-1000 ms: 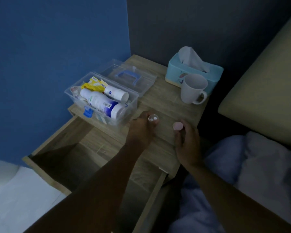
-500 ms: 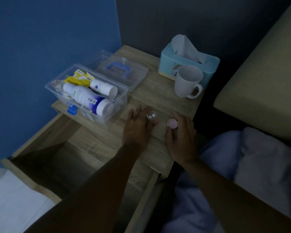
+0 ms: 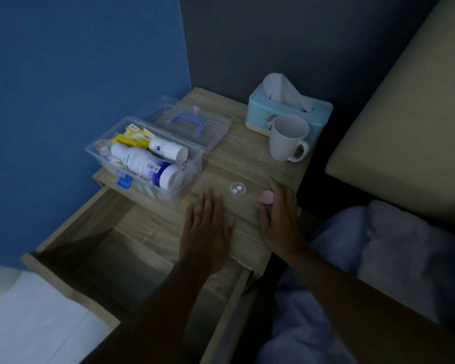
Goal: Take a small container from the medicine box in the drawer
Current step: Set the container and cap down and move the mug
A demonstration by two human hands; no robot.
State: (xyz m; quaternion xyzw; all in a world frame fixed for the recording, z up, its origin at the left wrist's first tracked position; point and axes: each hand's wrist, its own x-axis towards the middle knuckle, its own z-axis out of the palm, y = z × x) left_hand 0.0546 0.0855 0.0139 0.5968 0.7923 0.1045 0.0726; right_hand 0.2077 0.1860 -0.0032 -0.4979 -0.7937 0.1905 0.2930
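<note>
A small clear container [image 3: 237, 189] holding two white tablets stands open on the bench [image 3: 247, 158], at the 3 o'clock side of the medicine box [image 3: 192, 164], which sits on the bench above the open drawer [image 3: 132, 248]. Half a second earlier the left hand [image 3: 206, 232] was touching the container; it has since let go and pulled back toward 7 o'clock, its fingers [image 3: 208, 203] spread flat and holding nothing. The right hand [image 3: 280, 222] rests at the container's 4 o'clock, fingers loosely apart beside a pink cap [image 3: 266, 197] that appears to lie on the bench, though contact cannot be confirmed. With the container out of the box and set down, the retrieval looks complete. A mug [image 3: 286, 139] and tissue box [image 3: 289, 111] stand at 1 o'clock.
</note>
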